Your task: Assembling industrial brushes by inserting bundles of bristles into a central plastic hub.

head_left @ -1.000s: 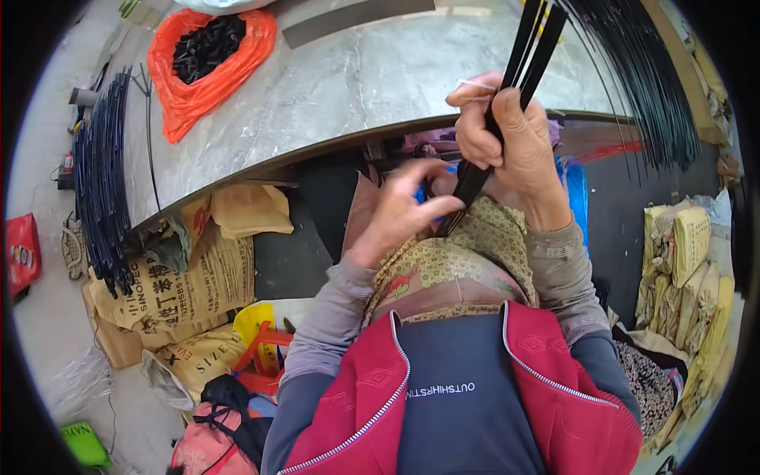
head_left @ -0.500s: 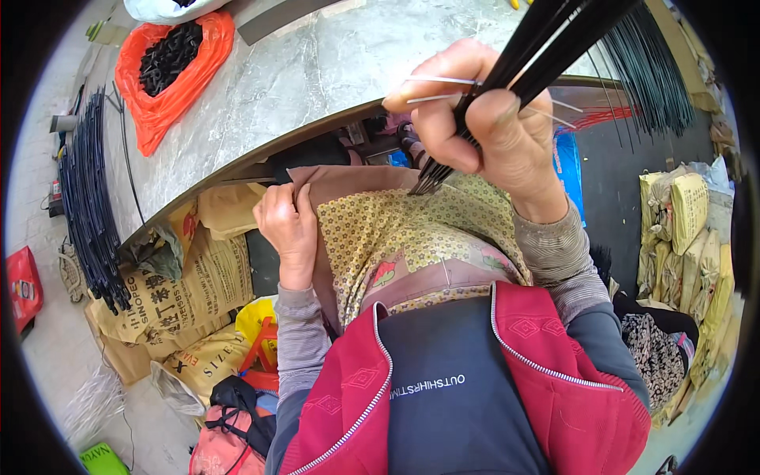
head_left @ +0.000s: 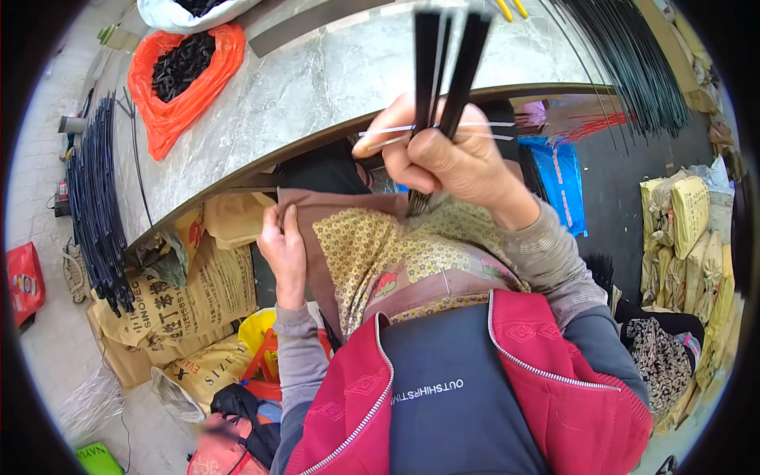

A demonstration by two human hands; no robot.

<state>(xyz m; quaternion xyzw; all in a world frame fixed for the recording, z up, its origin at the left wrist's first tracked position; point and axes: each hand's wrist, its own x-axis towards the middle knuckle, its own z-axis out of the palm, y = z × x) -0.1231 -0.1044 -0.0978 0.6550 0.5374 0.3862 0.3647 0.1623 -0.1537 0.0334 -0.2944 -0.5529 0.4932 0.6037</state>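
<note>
My right hand (head_left: 443,162) is closed around a bunch of thin black rods (head_left: 443,71) that stick up over the grey marble table (head_left: 317,87); a few thin white wires (head_left: 483,131) poke sideways from the grip. The rods' lower ends rest near the yellow patterned apron (head_left: 396,253) on my lap. My left hand (head_left: 283,245) pinches the brown edge of that apron, below the table's rim.
An orange bag of black parts (head_left: 178,75) lies on the table's far left. Long black rods (head_left: 95,198) lie along the left edge, more fan out at the far right (head_left: 633,63). Tan sacks (head_left: 190,293) and a blue bag (head_left: 562,190) sit underneath.
My right hand has lifted the rod bunch higher and more upright. My left hand dropped from the rods to the apron's edge and pulled it out to the left.
</note>
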